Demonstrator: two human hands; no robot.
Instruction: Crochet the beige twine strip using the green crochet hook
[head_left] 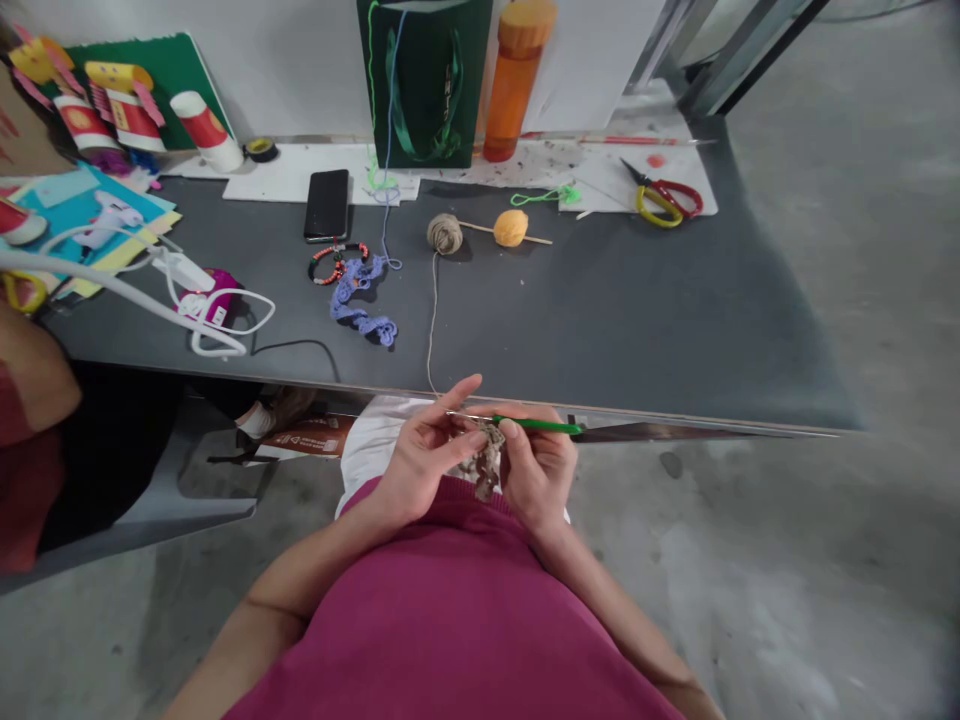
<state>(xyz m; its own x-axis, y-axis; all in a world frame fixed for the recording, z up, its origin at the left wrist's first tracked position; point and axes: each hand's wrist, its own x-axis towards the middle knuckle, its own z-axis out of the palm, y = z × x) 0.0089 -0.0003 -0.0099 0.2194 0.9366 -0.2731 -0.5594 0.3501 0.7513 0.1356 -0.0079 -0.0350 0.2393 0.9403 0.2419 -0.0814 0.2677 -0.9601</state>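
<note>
My left hand [427, 455] pinches a small beige crochet piece [486, 462] in front of my lap, its index finger raised with the yarn strand running over it. My right hand [538, 470] is closed on a green-handled crochet hook [536, 425] whose metal tip points left into the piece. The beige strand [433, 320] climbs over the table edge to a beige yarn ball [445, 233] on the dark table [600, 300].
On the table lie an orange yarn ball [511, 227] on a stick, a blue crochet strip [361, 300], a bead bracelet [337, 262], a phone [328, 204], scissors [664, 198], an orange bottle [517, 80], a green bag [424, 80], and white cables [202, 300]. Another person's arm [30, 370] is at the left.
</note>
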